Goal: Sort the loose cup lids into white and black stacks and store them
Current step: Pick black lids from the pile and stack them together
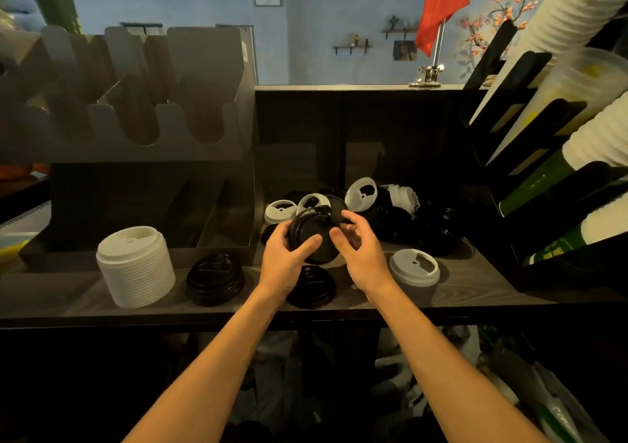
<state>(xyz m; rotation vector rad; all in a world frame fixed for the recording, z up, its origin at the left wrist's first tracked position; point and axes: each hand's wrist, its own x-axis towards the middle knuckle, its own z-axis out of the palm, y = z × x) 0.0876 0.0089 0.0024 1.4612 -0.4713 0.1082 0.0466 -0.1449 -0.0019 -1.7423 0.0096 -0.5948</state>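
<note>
Two hands on one bundle: the left hand has its grip wrapped round a short nest of black lids, thumb on top. The right hand pinches the far rim, likely squaring them up so they nest. They're held just above the worktop, in front of the loose pile.

Count: one tall white stack, one low black stack beside it, another black stack under the wrists, one short white stack. Three single white lids show in the pile; its black ones are too dark to count.
</note>
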